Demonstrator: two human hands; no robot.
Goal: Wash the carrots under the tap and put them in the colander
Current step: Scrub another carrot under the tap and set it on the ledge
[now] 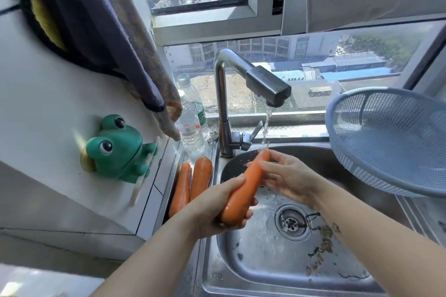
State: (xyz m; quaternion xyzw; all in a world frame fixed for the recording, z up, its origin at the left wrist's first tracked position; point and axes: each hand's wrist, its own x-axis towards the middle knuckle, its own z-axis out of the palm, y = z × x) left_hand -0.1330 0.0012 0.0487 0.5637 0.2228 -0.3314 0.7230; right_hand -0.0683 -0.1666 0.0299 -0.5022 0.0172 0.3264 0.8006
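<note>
Three carrots in view. One carrot [243,188] is being held over the sink [265,260], tilted, thin tip up under the tap [268,84], thick end low. Water [266,125] is running in a thin stream onto the tip. Left hand [217,210] is wrapping around the thick end, fingers curled under it and thumb lying along its side. Right hand [287,176] is lying loosely open against the upper half, fingertips touching the tip, palm facing the carrot; not clamping it.

Two other carrots [190,183] are lying side by side on the sink's left ledge, touching each other, thick ends toward the window. Colander [386,137], blue mesh, is sitting tilted at the sink's right rim, nothing showing inside it.

Drain [292,222] is showing on the wet basin floor, dark scraps beside it. Green frog [115,149] is sticking to the left wall. Two bottles [190,125] are standing behind the ledge carrots. Cloth [108,31] is hanging above them.
</note>
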